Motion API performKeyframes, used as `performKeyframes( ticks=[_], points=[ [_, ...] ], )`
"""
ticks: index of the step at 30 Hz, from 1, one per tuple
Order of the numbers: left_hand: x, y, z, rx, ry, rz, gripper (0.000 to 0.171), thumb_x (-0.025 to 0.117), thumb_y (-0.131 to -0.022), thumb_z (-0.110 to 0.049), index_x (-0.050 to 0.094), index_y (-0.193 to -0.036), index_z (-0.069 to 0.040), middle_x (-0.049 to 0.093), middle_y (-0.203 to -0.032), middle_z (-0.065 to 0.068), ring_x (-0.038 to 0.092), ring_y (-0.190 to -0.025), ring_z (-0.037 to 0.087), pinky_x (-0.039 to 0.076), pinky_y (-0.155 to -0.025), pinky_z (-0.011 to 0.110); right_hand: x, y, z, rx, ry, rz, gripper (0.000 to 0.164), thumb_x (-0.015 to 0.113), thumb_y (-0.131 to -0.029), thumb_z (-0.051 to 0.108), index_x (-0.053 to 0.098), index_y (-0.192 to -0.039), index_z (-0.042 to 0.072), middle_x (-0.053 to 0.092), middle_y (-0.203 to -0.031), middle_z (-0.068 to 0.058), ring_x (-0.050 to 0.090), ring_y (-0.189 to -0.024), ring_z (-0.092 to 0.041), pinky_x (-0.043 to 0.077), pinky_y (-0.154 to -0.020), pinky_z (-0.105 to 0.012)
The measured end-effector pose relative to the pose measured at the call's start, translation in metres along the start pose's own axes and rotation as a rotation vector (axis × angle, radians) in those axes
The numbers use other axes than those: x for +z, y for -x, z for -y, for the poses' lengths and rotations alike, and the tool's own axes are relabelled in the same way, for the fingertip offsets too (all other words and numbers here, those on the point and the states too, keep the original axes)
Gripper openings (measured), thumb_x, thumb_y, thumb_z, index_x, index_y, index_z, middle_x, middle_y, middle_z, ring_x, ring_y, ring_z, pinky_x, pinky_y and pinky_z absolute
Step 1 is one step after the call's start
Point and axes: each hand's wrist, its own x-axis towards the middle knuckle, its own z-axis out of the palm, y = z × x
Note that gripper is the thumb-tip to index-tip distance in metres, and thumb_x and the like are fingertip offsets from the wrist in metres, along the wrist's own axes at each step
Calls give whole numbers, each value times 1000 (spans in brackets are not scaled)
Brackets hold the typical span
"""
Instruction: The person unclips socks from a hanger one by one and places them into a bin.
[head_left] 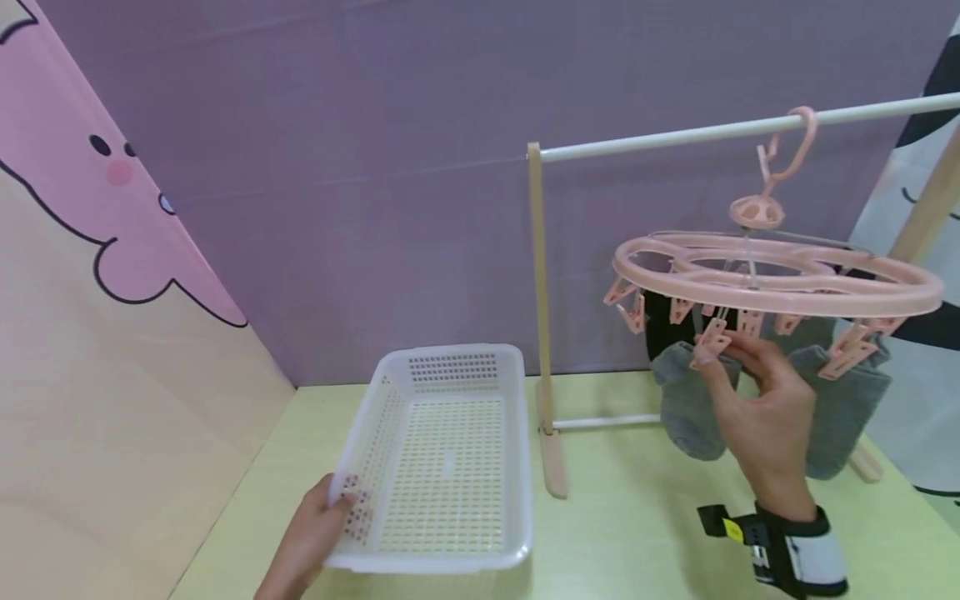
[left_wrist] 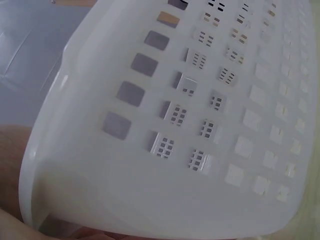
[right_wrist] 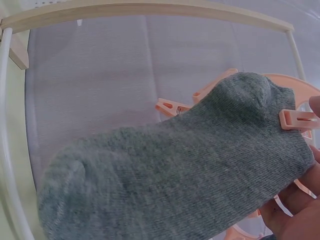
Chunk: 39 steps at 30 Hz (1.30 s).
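Note:
My left hand (head_left: pixel 311 525) grips the near-left side of a white plastic basket (head_left: pixel 450 467), thumb inside; the basket holds nothing. Its holed wall (left_wrist: pixel 140 185) fills the left wrist view. With my right hand (head_left: pixel 772 408) I pinch a pink clothespin (head_left: pixel 712 335) under a round pink drying hanger (head_left: pixel 780 292). A grey sock (head_left: pixel 688 417) hangs at that clothespin. In the right wrist view, the clothespin (right_wrist: pixel 300 120) sits on the cuff of the grey sock (right_wrist: pixel 175 165), my fingers (right_wrist: pixel 295 202) behind it.
The hanger's hook (head_left: pixel 806 142) loops over the white bar (head_left: pixel 675 135) of a wooden-legged rack (head_left: pixel 542 292). Another grey sock (head_left: pixel 843 408) and a black item (head_left: pixel 663 325) hang under the ring. Several more clothespins dangle from it. A purple cloth backdrop (head_left: pixel 360 208) stands behind.

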Motion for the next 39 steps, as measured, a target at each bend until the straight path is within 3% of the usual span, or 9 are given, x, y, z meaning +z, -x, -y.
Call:
performKeyframes(
  ticks=[9,17,23,27,29,31,34,36,39],
  points=[
    [11,3,-6,-7,-12,2,40,42,-108,-8,47,-144,10,68,-113,23,68,-88,24,56,-75,36,0,-3,0,8,-14,-17,31,76,-95,4,70,-123,-8,60,-108,44,61,-98,21,45,-90,-3],
    [12,6,-8,-17,-33,3,40,41,-109,-8,46,-144,10,67,-113,22,66,-88,24,54,-74,35,1,-1,1,31,15,-16,33,77,-96,11,72,-123,-5,57,-104,48,59,-97,23,43,-90,-2],
    [9,5,-9,-28,-66,20,39,44,-109,-15,47,-142,6,68,-109,18,67,-87,23,53,-73,35,3,-5,3,11,-1,-5,34,77,-95,8,72,-126,-4,59,-102,47,61,-93,22,44,-81,-2],
    [2,4,-11,-24,-86,53,47,52,-109,-23,42,-145,5,66,-119,23,69,-93,26,56,-76,36,3,-8,6,-1,-19,8,35,78,-94,5,72,-128,-2,62,-99,45,62,-90,20,45,-78,-2],
    [-5,4,-13,-12,-126,60,55,55,-108,-28,38,-149,5,61,-132,29,69,-106,36,58,-85,43,2,-9,9,1,-21,18,36,78,-93,5,72,-128,-1,62,-96,45,63,-88,20,45,-78,-2],
    [-15,4,-16,9,-179,62,63,54,-109,-35,33,-153,6,49,-146,36,61,-123,49,55,-97,57,2,-9,11,5,-19,30,36,78,-93,5,71,-128,-1,62,-94,44,63,-85,19,46,-78,-2],
    [-32,3,-31,53,-255,60,71,50,-111,-43,27,-158,5,32,-161,36,34,-146,59,37,-114,73,1,-9,14,10,-8,39,37,79,-93,5,71,-129,-1,62,-94,44,62,-83,20,45,-76,-1],
    [-41,2,-44,86,-281,62,72,48,-111,-45,26,-160,4,26,-165,34,26,-150,59,30,-119,74,0,-10,15,11,-5,40,37,79,-93,5,71,-129,-1,62,-93,44,62,-82,20,45,-76,-1],
    [-47,2,-70,145,-299,69,68,47,-112,-42,27,-161,1,25,-168,30,22,-154,56,30,-122,70,-2,-10,17,13,1,35,37,78,-94,6,70,-129,-1,62,-93,44,62,-82,20,45,-76,-1]
  ],
)
